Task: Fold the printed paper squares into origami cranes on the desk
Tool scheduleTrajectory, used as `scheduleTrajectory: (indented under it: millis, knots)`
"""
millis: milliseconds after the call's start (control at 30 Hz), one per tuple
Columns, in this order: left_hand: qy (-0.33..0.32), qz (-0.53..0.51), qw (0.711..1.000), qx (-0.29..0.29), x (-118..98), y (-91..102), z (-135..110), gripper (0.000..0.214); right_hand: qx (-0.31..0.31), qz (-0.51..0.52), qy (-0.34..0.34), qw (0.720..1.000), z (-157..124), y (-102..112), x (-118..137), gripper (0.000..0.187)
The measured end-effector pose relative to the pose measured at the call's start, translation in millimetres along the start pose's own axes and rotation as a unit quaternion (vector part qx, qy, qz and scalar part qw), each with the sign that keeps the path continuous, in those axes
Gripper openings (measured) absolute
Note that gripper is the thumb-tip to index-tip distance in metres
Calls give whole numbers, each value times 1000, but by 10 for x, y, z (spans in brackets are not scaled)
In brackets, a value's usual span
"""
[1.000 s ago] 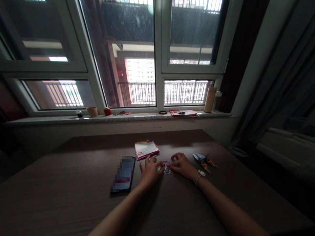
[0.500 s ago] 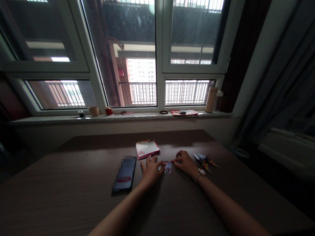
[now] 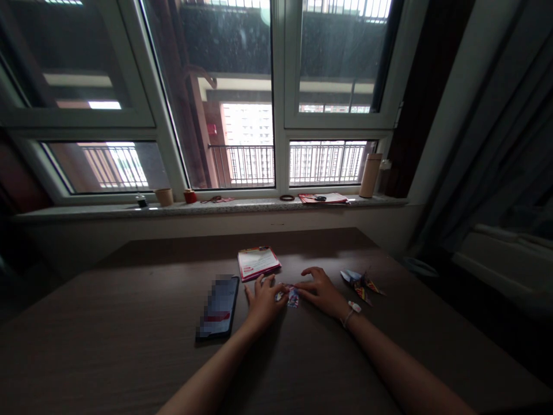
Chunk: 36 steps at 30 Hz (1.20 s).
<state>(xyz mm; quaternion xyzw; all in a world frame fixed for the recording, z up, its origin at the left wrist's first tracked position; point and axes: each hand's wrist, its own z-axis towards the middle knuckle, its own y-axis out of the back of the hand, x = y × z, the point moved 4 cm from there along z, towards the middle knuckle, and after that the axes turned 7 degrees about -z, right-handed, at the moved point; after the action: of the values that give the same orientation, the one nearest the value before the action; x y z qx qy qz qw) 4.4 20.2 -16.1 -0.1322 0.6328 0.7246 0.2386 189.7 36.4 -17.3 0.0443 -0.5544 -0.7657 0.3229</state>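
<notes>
A small piece of folded printed paper (image 3: 293,298), blue, white and red, lies on the table between my hands. The thumb and index finger of my left hand (image 3: 264,301) grip it at its left edge; the other fingers spread toward the card stack. From the right, my right hand (image 3: 322,293) has its thumb and a fingertip at the paper's upper right edge, with another finger raised and bent above. The fingertips cover part of the paper. A folded paper shape (image 3: 361,285) with pointed corners lies beyond my right wrist, which wears a bracelet (image 3: 353,308).
A stack of printed paper sheets (image 3: 259,263) lies behind my left hand. Left of my forearm is a phone (image 3: 218,309). On the windowsill stand a paper cup (image 3: 164,197), a red spool (image 3: 190,196), scissors on papers (image 3: 320,199) and a tan flask (image 3: 370,176).
My right hand has shifted slightly left, its fingertips now at the paper's edge, and one of its fingers has lifted. My left hand keeps its grip, and the paper has moved slightly.
</notes>
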Motion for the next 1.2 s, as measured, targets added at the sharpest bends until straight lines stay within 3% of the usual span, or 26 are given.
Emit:
scheduleTrajectory:
  millis: [67,200,700,867,1033,1200]
  knots:
    - [-4,2,1000,-4,11,-13,4,23,36,-40,4,999,-20,-55,60,44]
    - [-8,-2,1000,-10,40,-40,8,22,80,-88,-4,993,-55,-125,108,45]
    - [5,-5,1000,5,-10,24,-21,25,100,-82,-59,990,-45,-72,-95,46]
    - [0,2,1000,25,-33,31,-47,29,55,-26,-72,996,-15,-11,-122,46]
    - [-9,11,999,30,-48,18,-64,34,-39,38,-65,996,47,67,-147,21]
    - [-10,14,1000,21,-38,5,-55,32,-18,49,-45,998,55,-3,-110,15]
